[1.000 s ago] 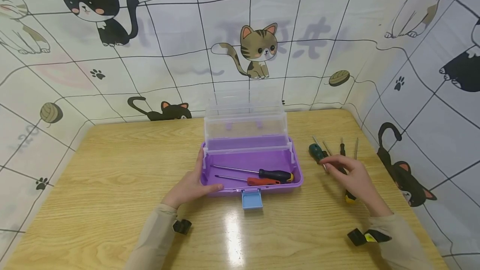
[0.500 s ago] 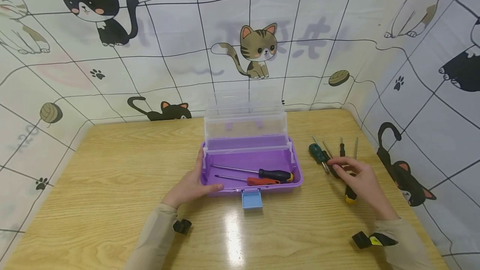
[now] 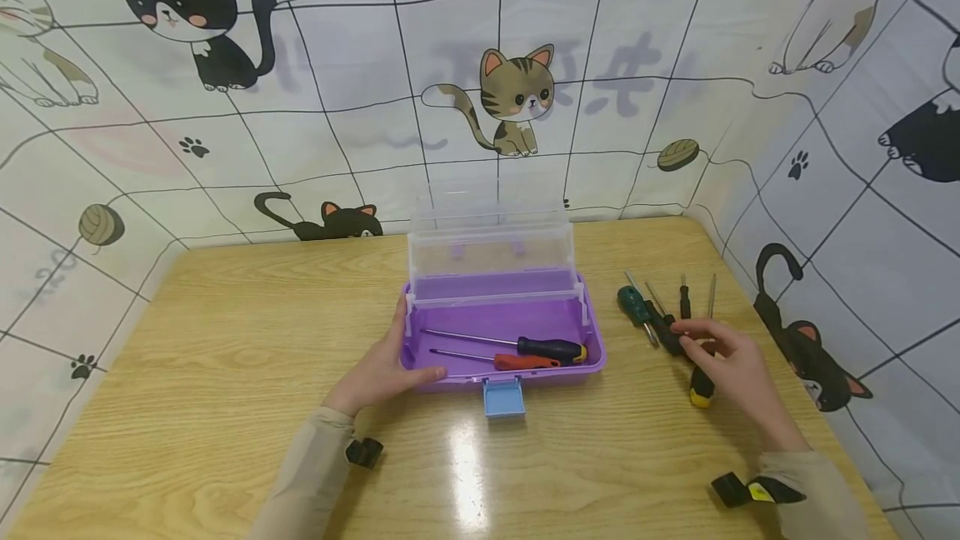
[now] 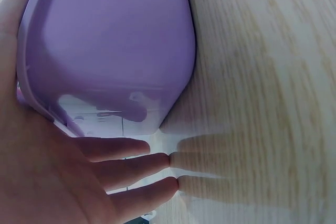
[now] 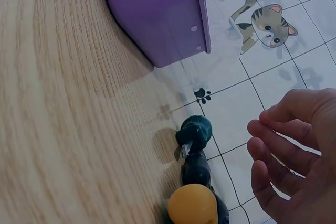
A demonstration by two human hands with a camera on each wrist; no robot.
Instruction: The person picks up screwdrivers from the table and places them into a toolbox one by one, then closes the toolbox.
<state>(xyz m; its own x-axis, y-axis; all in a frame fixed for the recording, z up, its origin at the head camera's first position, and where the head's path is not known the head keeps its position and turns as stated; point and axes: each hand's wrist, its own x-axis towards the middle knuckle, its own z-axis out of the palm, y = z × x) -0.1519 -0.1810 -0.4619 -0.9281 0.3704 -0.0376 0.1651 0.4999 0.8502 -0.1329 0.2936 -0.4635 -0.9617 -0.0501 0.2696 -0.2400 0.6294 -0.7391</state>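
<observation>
My left hand [image 3: 386, 375] rests against the left end of a purple toolbox [image 3: 502, 313], thumb lying over its front corner. Its fingers reach straight along the box's end wall [image 4: 115, 40] in the left wrist view. Inside lie a black screwdriver [image 3: 551, 349] with a yellow end and a red-handled screwdriver [image 3: 527, 363]. Above several screwdrivers on the table hovers my right hand [image 3: 729, 363], fingers loosely bent and holding nothing. Nearest it are a black-handled screwdriver [image 3: 663, 330] and a yellow-ended one [image 3: 702, 388], partly hidden. A green-handled screwdriver [image 3: 634, 303] lies left of these.
The toolbox's clear lid [image 3: 491, 248] stands raised at the back, near the cat-print wall covering [image 3: 337, 123]. A blue latch [image 3: 504, 398] hangs out at the front. The wooden table [image 3: 247, 357] ends close to the right of the screwdrivers.
My right hand has shifted right and slightly toward me across the screwdrivers, uncovering more of the black handle. The left hand, toolbox and screwdrivers stay where they were.
</observation>
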